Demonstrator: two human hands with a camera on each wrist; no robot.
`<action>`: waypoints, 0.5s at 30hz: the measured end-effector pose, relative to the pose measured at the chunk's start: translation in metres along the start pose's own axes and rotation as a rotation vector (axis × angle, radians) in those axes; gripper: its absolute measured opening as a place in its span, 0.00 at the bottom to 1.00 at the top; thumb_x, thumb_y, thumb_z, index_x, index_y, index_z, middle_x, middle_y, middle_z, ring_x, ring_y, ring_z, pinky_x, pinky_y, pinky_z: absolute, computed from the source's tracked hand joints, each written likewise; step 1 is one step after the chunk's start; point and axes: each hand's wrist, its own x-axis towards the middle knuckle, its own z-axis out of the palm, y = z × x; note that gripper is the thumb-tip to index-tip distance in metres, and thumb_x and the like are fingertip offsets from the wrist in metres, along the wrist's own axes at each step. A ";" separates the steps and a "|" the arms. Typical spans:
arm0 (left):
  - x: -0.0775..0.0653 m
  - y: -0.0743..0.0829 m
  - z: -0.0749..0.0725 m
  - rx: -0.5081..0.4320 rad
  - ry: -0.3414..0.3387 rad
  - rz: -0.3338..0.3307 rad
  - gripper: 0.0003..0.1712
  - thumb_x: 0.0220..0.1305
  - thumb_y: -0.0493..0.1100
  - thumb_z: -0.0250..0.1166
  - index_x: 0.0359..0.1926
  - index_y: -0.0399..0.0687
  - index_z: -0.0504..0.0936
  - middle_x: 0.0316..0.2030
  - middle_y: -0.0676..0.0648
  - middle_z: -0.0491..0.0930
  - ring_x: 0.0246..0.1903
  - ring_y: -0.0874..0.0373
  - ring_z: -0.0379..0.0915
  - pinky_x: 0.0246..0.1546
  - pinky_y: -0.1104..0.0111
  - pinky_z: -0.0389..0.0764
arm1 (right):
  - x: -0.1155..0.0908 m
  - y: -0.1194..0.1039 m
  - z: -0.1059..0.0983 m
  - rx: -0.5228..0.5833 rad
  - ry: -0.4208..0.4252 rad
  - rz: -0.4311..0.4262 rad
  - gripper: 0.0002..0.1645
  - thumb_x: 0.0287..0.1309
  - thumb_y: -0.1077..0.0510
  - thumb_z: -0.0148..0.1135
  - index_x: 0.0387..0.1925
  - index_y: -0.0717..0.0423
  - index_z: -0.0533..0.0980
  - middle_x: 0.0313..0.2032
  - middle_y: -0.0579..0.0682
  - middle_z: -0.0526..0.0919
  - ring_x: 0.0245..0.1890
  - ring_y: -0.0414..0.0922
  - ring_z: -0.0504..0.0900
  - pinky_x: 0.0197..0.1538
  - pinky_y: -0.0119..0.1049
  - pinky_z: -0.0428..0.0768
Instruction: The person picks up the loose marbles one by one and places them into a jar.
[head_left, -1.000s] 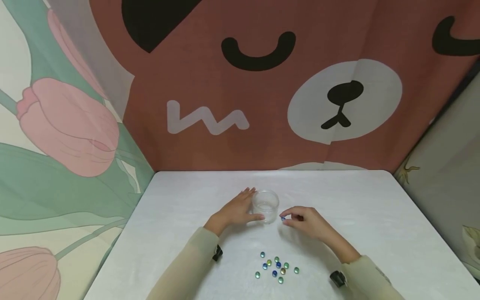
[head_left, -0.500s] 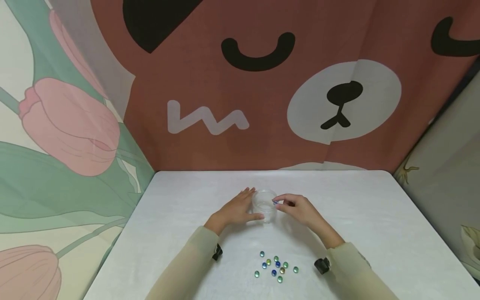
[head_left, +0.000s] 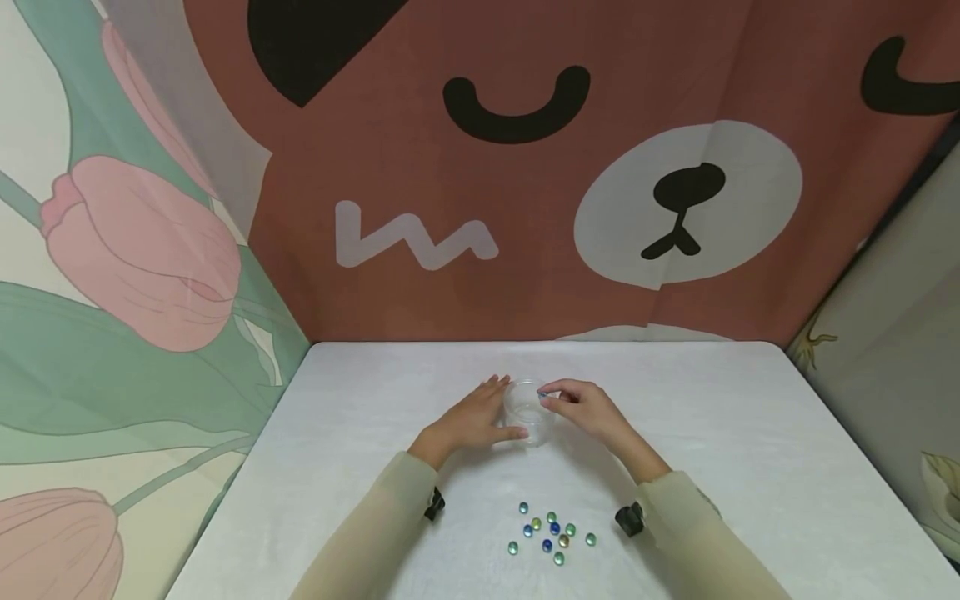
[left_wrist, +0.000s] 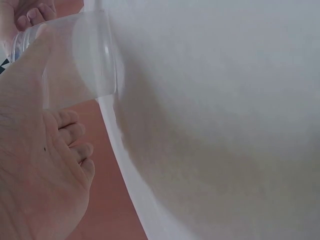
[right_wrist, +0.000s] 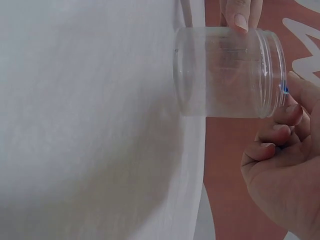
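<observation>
A clear jar (head_left: 529, 423) stands upright and lidless on the white table. My left hand (head_left: 474, 417) holds it from the left, thumb at the front and fingers behind; the left wrist view shows the thumb along the jar wall (left_wrist: 82, 65). At the jar's mouth, my right hand (head_left: 596, 410) pinches a small blue glass marble (head_left: 543, 394) between thumb and index finger. Only a sliver of that marble (right_wrist: 286, 90) shows in the right wrist view, just at the threaded rim. The other right fingers are curled in. I see no marbles inside the jar.
Several loose glass marbles (head_left: 554, 528), green, blue and amber, lie scattered on the white table (head_left: 360, 392) nearer the camera, between the forearms. Behind the table hangs a brown cloth (head_left: 420, 292) with a bear's face. Flowered cloth (head_left: 135, 250) covers the left side.
My right hand has carried the blue marble up and leftward from beside the jar to its mouth. The left hand and the jar have stayed in place.
</observation>
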 end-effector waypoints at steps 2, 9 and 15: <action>0.000 0.000 0.000 0.000 0.000 0.003 0.59 0.62 0.75 0.60 0.81 0.48 0.51 0.80 0.46 0.47 0.80 0.49 0.37 0.79 0.55 0.47 | 0.001 0.000 0.001 0.000 -0.002 0.005 0.16 0.65 0.49 0.68 0.51 0.51 0.85 0.24 0.45 0.74 0.26 0.43 0.70 0.29 0.33 0.70; 0.002 -0.002 0.001 -0.005 0.004 0.016 0.58 0.62 0.74 0.61 0.80 0.48 0.52 0.80 0.45 0.49 0.80 0.49 0.38 0.78 0.54 0.48 | 0.006 0.003 0.004 0.010 0.004 0.028 0.17 0.66 0.48 0.67 0.52 0.50 0.85 0.22 0.45 0.72 0.24 0.42 0.68 0.28 0.34 0.68; 0.002 -0.003 0.000 0.003 -0.001 0.011 0.59 0.61 0.77 0.59 0.81 0.50 0.52 0.80 0.45 0.49 0.80 0.49 0.38 0.79 0.55 0.47 | 0.008 0.003 0.005 0.020 -0.003 0.031 0.17 0.65 0.48 0.68 0.51 0.51 0.85 0.21 0.44 0.71 0.24 0.43 0.68 0.28 0.34 0.68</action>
